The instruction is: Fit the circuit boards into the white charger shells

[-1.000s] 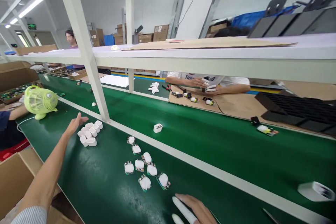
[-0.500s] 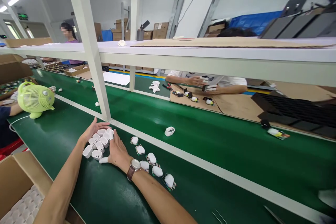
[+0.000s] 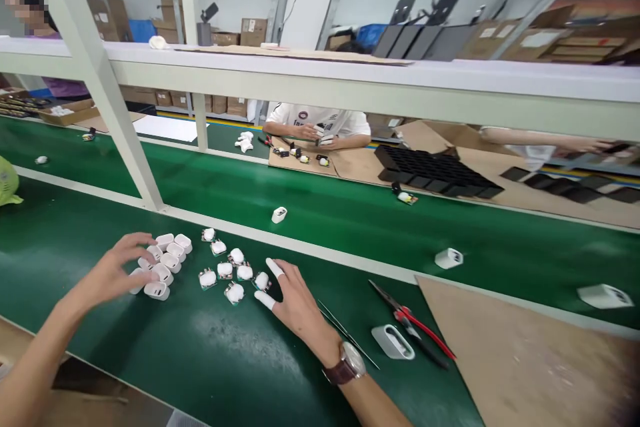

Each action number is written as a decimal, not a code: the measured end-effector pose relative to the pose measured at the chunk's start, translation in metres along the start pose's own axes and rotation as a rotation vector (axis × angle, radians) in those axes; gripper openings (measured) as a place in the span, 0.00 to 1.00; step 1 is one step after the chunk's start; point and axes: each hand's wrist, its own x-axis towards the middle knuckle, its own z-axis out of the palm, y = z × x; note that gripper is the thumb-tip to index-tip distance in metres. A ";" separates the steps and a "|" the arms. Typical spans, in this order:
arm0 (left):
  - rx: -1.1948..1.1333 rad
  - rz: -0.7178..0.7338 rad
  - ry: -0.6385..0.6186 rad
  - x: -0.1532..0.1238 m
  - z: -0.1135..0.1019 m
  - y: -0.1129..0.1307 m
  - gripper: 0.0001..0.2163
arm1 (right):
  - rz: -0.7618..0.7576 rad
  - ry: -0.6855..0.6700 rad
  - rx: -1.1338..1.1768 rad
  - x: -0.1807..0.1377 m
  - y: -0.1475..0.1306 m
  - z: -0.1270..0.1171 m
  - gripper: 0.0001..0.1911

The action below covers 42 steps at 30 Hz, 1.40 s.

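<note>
My left hand (image 3: 114, 271) hovers with fingers spread over a cluster of several white charger shells (image 3: 163, 260) on the green belt, its fingertips touching the nearest ones. My right hand (image 3: 295, 305), with white finger cots and a wristwatch, lies open beside a group of several small circuit boards with white caps (image 3: 227, 267); its thumb and forefinger reach the closest one. Neither hand grips anything.
Red-handled cutters (image 3: 413, 325), tweezers (image 3: 345, 333) and a white shell (image 3: 393, 341) lie right of my wrist. A cardboard sheet (image 3: 525, 353) covers the near right. Loose white shells (image 3: 279, 215) ride the far belt. A white post (image 3: 107, 100) stands left. Other people work across the line.
My view has swung right. My right hand left the white shells and now lies by the circuit boards. My left hand has lifted slightly over the shells.
</note>
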 end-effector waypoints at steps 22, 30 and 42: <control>-0.013 0.357 -0.125 -0.013 0.095 0.136 0.04 | 0.081 -0.083 -0.196 -0.073 -0.004 -0.019 0.30; -0.238 0.462 -0.423 0.028 0.164 0.163 0.07 | -0.110 -0.212 -0.189 -0.099 0.004 -0.033 0.23; -0.330 0.214 -0.400 0.019 0.199 0.160 0.29 | -0.134 -0.101 -0.076 -0.098 0.017 -0.031 0.24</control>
